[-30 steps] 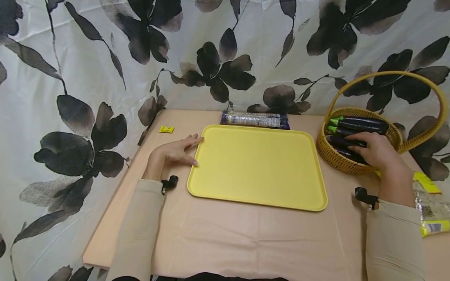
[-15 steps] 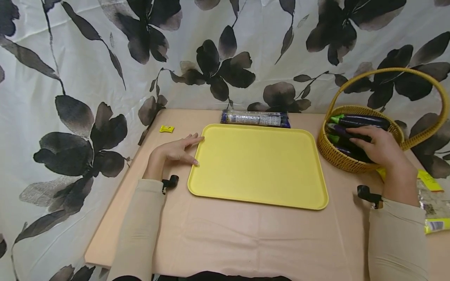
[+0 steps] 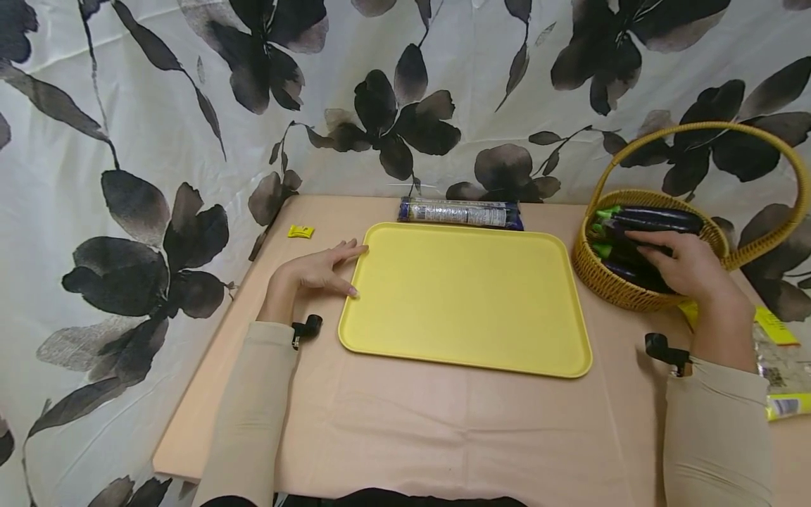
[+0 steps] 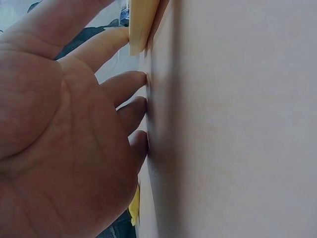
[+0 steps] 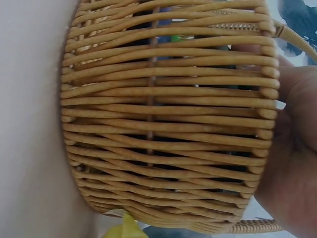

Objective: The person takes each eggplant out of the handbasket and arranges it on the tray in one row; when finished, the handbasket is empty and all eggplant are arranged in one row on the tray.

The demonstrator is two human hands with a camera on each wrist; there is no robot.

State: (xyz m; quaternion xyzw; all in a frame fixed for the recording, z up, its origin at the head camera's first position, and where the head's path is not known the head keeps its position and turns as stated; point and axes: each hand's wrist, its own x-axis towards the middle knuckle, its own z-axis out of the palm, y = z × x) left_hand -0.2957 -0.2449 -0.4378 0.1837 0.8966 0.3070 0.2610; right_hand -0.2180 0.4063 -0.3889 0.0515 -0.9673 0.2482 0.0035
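My left hand (image 3: 310, 274) rests at the left edge of the yellow tray (image 3: 465, 303), thumb and forefinger touching its rim. In the left wrist view, the other fingertips of that hand (image 4: 138, 106) reach down to the table beside the tray's edge (image 4: 143, 22). Reaching into the wicker basket (image 3: 605, 285), my right hand (image 3: 693, 271) grips a dark eggplant (image 3: 616, 238), fingers over its top. Another glossy eggplant (image 3: 662, 220) lies behind it, and one more (image 3: 633, 274) lies in front. In the right wrist view, the basket wall (image 5: 173, 119) hides most of the grip.
The basket's tall arched handle (image 3: 728, 127) rises above my right hand. A dark blue printed packet (image 3: 461, 214) lies behind the tray. A small yellow packet (image 3: 300, 232) is at the left. A clear and yellow plastic bag (image 3: 782, 366) lies right of my forearm.
My right hand has shifted slightly right within the basket, and the eggplants under it have moved, with another green stem now showing. The left hand and the tray stay in place.
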